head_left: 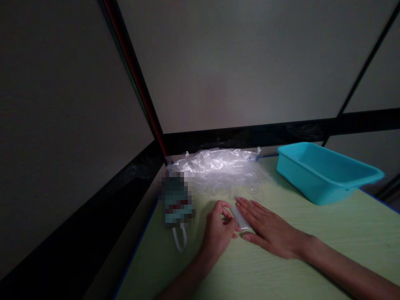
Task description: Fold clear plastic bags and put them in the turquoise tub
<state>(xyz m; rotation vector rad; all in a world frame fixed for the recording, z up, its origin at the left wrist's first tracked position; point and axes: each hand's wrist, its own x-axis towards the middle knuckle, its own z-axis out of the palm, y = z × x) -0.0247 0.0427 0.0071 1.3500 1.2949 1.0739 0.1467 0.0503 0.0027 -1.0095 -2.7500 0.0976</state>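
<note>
A small, narrow piece of folded clear plastic (240, 218) lies on the pale green table between my hands. My left hand (219, 227) is curled at its left side, with fingers and thumb closed at its edge; the exact grip is partly hidden. Stretched flat, my right hand (265, 227) presses palm down along the right side of the plastic, covering part of it. Just beyond both hands, a crumpled heap of clear plastic bags (215, 164) spreads across the back of the table.
A turquoise plastic tub (325, 191) stands at the back right. At the left edge lies a blurred-out greenish item (178, 202) with a white loop (180, 239). Grey wall panels (243, 62) rise behind and to the left of the table (250, 275).
</note>
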